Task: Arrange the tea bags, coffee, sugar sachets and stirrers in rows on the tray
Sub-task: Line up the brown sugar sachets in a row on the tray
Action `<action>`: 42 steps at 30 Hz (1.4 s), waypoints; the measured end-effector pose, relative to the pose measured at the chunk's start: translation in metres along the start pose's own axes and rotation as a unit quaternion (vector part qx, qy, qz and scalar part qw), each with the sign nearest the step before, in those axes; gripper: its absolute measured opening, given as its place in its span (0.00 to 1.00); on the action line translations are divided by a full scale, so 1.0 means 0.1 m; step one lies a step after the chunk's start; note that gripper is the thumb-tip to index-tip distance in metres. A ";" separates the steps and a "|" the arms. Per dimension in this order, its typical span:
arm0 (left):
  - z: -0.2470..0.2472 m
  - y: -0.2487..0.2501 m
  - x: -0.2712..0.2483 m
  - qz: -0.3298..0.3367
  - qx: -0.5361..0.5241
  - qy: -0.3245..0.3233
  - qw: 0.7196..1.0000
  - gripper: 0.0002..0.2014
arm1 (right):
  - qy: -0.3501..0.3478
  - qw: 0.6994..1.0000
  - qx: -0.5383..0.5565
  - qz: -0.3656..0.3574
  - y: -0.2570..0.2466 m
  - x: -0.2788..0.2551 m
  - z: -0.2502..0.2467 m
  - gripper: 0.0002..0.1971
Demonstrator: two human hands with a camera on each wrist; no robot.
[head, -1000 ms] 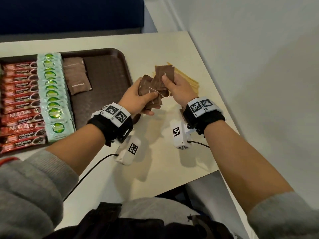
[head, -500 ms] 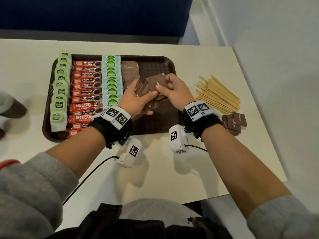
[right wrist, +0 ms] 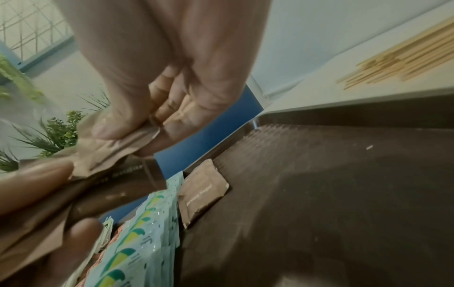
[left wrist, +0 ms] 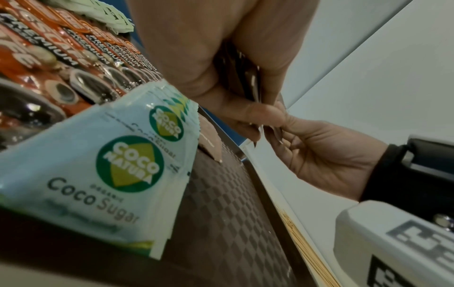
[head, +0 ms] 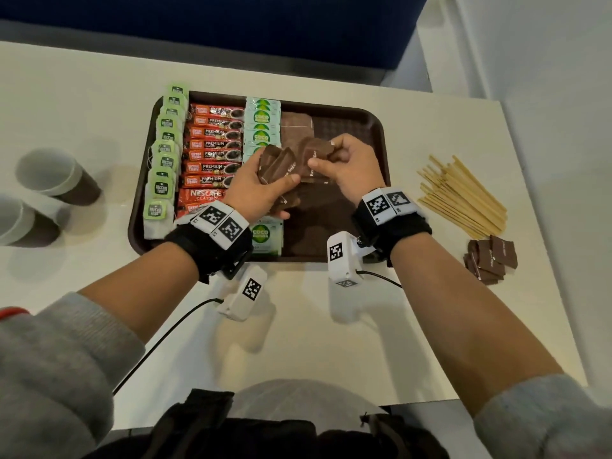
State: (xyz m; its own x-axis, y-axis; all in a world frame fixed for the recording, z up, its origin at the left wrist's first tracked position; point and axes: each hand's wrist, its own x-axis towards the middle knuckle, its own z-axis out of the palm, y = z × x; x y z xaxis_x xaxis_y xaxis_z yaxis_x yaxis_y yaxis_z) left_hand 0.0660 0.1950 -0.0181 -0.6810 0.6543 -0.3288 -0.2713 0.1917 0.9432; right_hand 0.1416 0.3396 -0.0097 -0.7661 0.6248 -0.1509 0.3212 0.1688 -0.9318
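Note:
Above the brown tray [head: 376, 134], my left hand [head: 261, 190] grips a fanned bunch of brown sugar sachets [head: 276, 164]. My right hand [head: 344, 164] pinches one brown sachet [head: 313, 157] at the bunch's right side. On the tray lie rows of green-tagged tea bags [head: 162, 170], red coffee sticks [head: 213, 144], pale Coco Sugar sachets [head: 263, 120] and two brown sachets [head: 296, 125] at the back. The right wrist view shows thumb and fingers [right wrist: 115, 124] pinching the crumpled sachet [right wrist: 108, 153]. Wooden stirrers [head: 463, 197] lie on the table to the right.
A small pile of brown sachets [head: 491, 260] sits on the white table [head: 99, 104] below the stirrers. Two paper cups [head: 49, 177] stand at the far left. The tray's right part is bare brown surface [right wrist: 331, 194]. A blue panel runs behind the table.
Both hands, holding the brown sachets, have moved left from over the table near the stirrers to over the tray. The view has swung left with them.

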 end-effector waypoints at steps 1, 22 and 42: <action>-0.01 0.01 0.01 -0.001 0.003 0.002 1.000 0.20 | 0.007 1.000 0.017 0.010 0.00 0.02 0.01 0.14; -0.16 0.04 0.41 0.026 0.080 0.093 0.992 0.16 | -0.025 0.995 -0.082 0.056 0.28 0.61 -0.13 0.05; -0.21 0.09 0.39 0.013 0.039 0.119 0.992 0.13 | -0.012 0.979 -0.110 0.173 0.41 0.54 0.11 0.14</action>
State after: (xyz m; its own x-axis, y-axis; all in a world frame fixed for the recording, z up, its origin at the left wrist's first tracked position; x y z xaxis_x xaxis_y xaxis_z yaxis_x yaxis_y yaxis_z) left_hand 0.0228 0.2072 -0.0239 -0.8311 0.4702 -0.2970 -0.2040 0.2391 0.9493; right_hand 0.1073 0.3719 -0.0593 -0.6022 0.6556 -0.4557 0.6739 0.1113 -0.7304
